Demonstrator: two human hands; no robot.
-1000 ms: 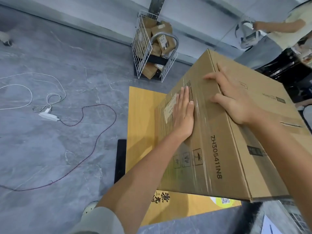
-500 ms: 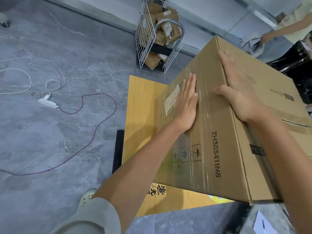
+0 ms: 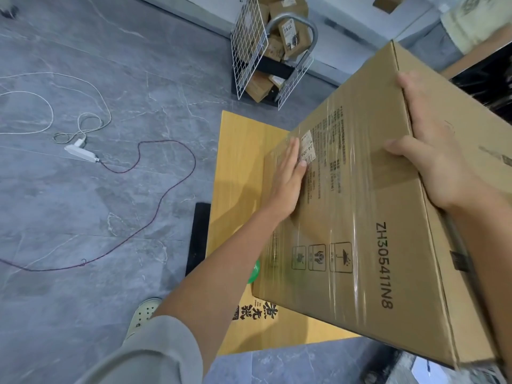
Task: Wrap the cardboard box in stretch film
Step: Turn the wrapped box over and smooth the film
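Note:
A large cardboard box [image 3: 368, 206] marked ZH30541N8 stands tilted on a yellow board [image 3: 243, 167]. Clear stretch film [image 3: 343, 167] lies in shiny bands across its near side. My left hand [image 3: 288, 181] presses flat with straight fingers on that filmed side, next to a white label [image 3: 307, 146]. My right hand [image 3: 432, 145] rests over the box's upper edge, fingers on the top face and thumb on the near side. No film roll is in view.
A white wire cart [image 3: 266, 51] with several small cartons stands behind the board. Cables and a white power strip [image 3: 81, 153] lie on the grey floor at left. A black bar [image 3: 198, 236] lies beside the board. My shoe [image 3: 144, 314] is below. Another person [image 3: 476, 26] stands at far right.
My left hand slid left and down across the filmed side toward the white label. The box now appears larger and more tilted in view; my right hand stays on its top edge.

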